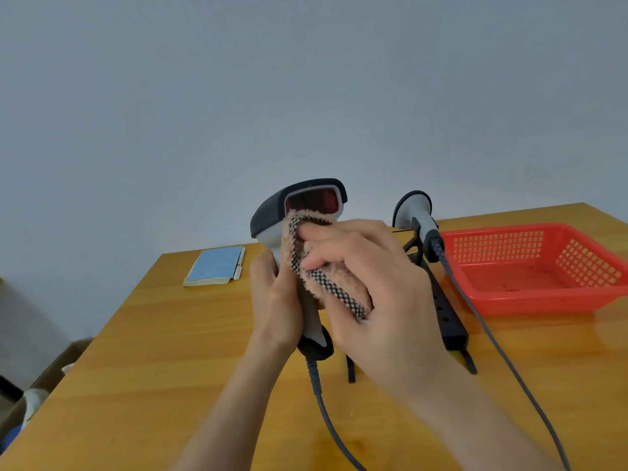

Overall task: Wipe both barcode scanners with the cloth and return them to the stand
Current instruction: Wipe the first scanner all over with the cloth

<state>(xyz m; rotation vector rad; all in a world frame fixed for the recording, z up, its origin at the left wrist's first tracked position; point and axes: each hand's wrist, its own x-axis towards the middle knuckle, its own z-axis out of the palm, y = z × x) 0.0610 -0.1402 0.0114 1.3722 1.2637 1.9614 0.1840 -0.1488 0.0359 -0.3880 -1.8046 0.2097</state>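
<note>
Head view: the left hand (275, 300) is wrapped around the handle of a barcode scanner (299, 212), holding it upright above the middle of the wooden worktop (170, 351), with its red scan window turned toward the camera. The fingers of that hand are curled out of sight behind the grip, clamped on it. A grey cable (326, 416) hangs from the handle's base and runs off toward the near edge. The right hand (370, 287) presses a fluffy pink cloth (326, 277) with a checked border against the scanner's neck, just below the window; its fingers (326, 232) are bent around the bunched cloth, gripping it.

Behind the right hand, toward the far edge, the second scanner (416, 212) sits in the black stand (448, 317), head tilted up and away, its own cable (509, 362) trailing across the worktop toward the near right corner. A red plastic basket (543, 266) rests just beside the stand at the right edge. A blue notebook (217, 266) lies near the far left corner. Cardboard boxes (51, 375) stand beyond the left edge, low down.
</note>
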